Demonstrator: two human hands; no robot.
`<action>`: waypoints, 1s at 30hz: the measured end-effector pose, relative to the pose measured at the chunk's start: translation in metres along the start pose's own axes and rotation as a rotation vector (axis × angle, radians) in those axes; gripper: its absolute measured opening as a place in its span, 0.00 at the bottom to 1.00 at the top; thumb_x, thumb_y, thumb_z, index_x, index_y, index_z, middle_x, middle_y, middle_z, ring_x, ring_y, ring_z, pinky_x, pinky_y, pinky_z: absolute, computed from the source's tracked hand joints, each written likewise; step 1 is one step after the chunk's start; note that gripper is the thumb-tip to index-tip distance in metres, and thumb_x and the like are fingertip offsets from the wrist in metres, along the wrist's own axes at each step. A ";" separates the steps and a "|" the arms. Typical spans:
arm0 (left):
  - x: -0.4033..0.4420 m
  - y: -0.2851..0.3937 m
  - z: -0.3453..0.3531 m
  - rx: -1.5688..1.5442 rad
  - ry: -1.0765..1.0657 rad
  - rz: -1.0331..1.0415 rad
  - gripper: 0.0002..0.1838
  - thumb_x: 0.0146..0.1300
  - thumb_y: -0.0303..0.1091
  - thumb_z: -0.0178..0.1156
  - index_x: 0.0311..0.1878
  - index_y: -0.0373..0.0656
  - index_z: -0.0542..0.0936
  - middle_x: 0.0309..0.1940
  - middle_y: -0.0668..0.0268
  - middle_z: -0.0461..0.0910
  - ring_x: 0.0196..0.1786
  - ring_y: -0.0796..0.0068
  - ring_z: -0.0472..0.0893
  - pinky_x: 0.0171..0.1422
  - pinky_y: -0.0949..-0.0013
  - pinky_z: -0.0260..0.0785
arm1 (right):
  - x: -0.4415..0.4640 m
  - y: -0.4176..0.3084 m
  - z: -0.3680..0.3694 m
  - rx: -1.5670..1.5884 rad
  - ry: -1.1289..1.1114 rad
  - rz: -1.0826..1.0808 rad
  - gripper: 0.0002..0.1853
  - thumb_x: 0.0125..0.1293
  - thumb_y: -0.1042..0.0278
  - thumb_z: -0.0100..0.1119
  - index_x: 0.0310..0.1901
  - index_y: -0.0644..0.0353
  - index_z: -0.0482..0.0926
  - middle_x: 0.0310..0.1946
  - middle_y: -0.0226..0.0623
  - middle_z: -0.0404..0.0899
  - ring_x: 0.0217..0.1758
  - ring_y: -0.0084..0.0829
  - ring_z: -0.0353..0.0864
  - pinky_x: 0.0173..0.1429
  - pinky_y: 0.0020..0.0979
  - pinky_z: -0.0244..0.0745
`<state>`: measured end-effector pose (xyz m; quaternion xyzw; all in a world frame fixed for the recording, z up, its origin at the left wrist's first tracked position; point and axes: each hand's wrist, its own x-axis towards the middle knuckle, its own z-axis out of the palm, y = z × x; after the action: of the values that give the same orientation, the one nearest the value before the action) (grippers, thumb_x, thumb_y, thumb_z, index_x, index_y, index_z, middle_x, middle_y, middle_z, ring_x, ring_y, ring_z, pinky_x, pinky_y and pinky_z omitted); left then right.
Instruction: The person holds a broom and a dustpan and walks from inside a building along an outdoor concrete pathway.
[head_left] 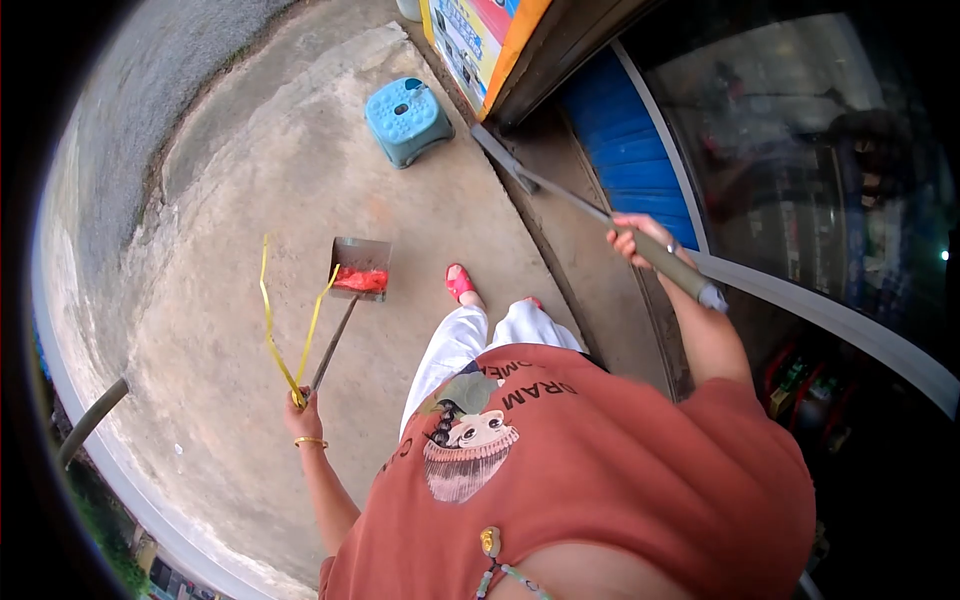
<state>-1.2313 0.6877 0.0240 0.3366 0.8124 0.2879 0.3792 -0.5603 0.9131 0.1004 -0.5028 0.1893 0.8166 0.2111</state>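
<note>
A: What is seen at the far left?
B: A dark curved bar [95, 420] is seen above the pale concrete ground [210, 350]. Further right, a yellow strip [282, 365] is held, its two lengths spread apart and meeting at the left hand [303, 405].
A: Are the fingers closed there?
B: Yes, they are curled round the yellow strip and the thin handle of a dustpan [362, 250] together. The wrist is circled by a gold-coloured bangle [311, 442].
A: And where is the dustpan?
B: It is held out in front, left of the feet; whether the ground is touched by it cannot be told. Crumpled red material [362, 281] is contained in it.
A: What is found next?
B: A blue stool [408, 115], set upright beyond the dustpan, and then a red shoe [460, 283] worn on the concrete.
A: And on the right?
B: A long-handled tool [570, 199] is gripped near its thick sleeve by the right hand [645, 240], the fingers wrapped round it. Its flat head is pointed towards the stool; whether it is rested on anything cannot be told. Beyond the hand, a blue panel [625, 135] and dark glass [810, 110] are seen.
</note>
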 end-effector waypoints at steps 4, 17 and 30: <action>0.016 -0.005 -0.003 -0.017 0.010 0.037 0.09 0.52 0.21 0.61 0.36 0.39 0.73 0.30 0.71 0.73 0.34 0.82 0.70 0.41 0.78 0.64 | -0.029 0.050 -0.018 0.223 -0.017 0.062 0.13 0.61 0.62 0.49 0.33 0.66 0.66 0.23 0.30 0.67 0.19 0.16 0.69 0.22 0.17 0.69; 0.083 0.084 0.002 -0.047 0.003 -0.074 0.09 0.51 0.21 0.60 0.34 0.39 0.71 0.29 0.72 0.72 0.32 0.83 0.70 0.39 0.79 0.65 | 0.037 -0.056 0.038 0.701 -0.053 0.254 0.08 0.51 0.72 0.53 0.20 0.60 0.65 0.20 0.33 0.68 0.24 0.26 0.73 0.29 0.23 0.74; 0.209 0.166 -0.007 -0.102 0.064 -0.089 0.09 0.53 0.21 0.59 0.38 0.37 0.72 0.35 0.68 0.74 0.39 0.79 0.72 0.46 0.76 0.66 | 0.146 -0.248 0.312 0.223 -0.081 0.092 0.12 0.52 0.61 0.50 0.15 0.54 0.73 0.18 0.31 0.71 0.25 0.31 0.71 0.27 0.27 0.71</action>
<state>-1.2834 0.9472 0.0599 0.2710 0.8225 0.3223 0.3823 -0.7175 1.3066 0.0765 -0.4339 0.2930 0.8188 0.2356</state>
